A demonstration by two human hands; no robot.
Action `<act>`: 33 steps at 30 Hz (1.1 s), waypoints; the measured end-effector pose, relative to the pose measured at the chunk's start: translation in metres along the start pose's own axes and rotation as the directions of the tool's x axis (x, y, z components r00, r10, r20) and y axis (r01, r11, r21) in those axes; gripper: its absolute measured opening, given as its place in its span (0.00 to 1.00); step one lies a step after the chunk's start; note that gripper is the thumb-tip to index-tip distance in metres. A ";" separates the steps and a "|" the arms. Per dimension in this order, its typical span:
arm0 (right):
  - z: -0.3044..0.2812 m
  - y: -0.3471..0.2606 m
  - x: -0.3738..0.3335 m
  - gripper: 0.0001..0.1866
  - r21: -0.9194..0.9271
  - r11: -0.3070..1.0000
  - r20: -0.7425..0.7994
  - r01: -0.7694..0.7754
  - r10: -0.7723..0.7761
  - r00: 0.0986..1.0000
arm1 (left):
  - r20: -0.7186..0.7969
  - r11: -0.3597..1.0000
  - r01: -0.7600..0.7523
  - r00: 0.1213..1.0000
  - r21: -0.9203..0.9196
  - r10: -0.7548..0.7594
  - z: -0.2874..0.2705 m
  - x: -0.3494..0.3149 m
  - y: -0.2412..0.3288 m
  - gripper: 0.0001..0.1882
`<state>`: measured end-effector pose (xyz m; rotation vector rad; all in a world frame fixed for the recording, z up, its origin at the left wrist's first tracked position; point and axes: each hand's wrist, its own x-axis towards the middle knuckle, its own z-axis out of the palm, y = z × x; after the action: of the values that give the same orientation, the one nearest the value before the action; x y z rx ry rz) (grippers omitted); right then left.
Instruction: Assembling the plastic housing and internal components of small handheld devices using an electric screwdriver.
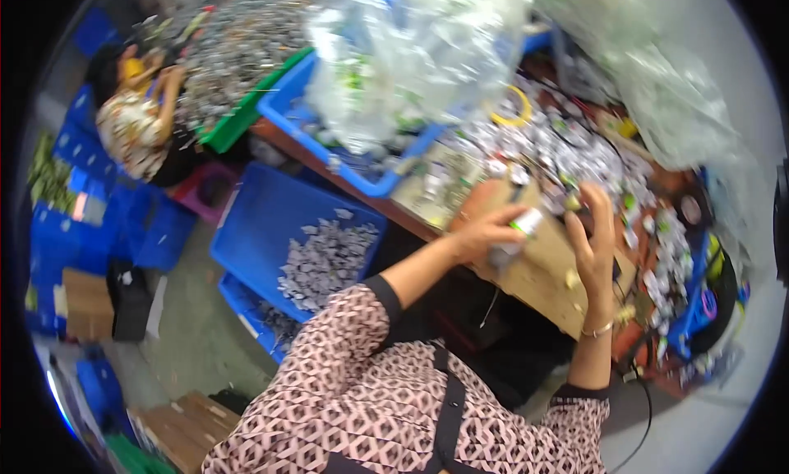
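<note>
My left hand (pixel 485 237) is closed around a small white cylindrical piece with a green mark (pixel 528 221), held above a tan work board (pixel 538 281). A greyish blurred thing (pixel 503 256) shows just beneath its fingers; I cannot make out what it is. To the right, my right hand (pixel 595 240) is raised over the board's edge, thumb and fingers apart. A small yellowish piece (pixel 573 203) appears beside its fingertips, and whether they touch it is unclear. Past both hands lies a heap of small white pieces (pixel 567 149).
A blue crate (pixel 362 174) with clear plastic bags (pixel 411 55) stands at the back. Left of the bench, a blue tray (pixel 263 203) holds many grey-white pieces. A roll of black tape (pixel 693 207) and a yellow ring (pixel 514 106) lie on the bench. Another person (pixel 136 133) sits far left.
</note>
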<state>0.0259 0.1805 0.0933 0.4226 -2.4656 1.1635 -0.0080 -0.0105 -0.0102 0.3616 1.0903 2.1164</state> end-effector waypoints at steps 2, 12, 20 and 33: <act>0.007 0.022 -0.010 0.18 0.019 0.998 0.174 -0.058 0.054 0.983 | 0.015 0.984 0.019 1.000 0.178 -0.022 0.004 0.001 0.005 0.27; 0.005 0.041 -0.034 0.06 0.094 0.962 0.243 -0.256 0.227 0.943 | 0.229 0.193 -0.249 0.966 0.949 0.120 0.033 0.018 0.034 0.13; 0.025 0.055 -0.047 0.12 0.156 0.903 0.227 -0.401 0.362 0.904 | 0.156 0.053 -0.162 0.983 0.985 0.094 0.030 0.028 0.018 0.14; 0.029 0.056 -0.046 0.12 0.120 0.966 0.059 -0.227 0.221 0.973 | 0.149 0.248 -0.196 0.970 0.949 0.193 0.018 0.032 0.010 0.17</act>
<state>0.0365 0.1973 0.0178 0.2091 -2.5387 1.4204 -0.0252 0.0190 0.0063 1.1213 2.3934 1.2960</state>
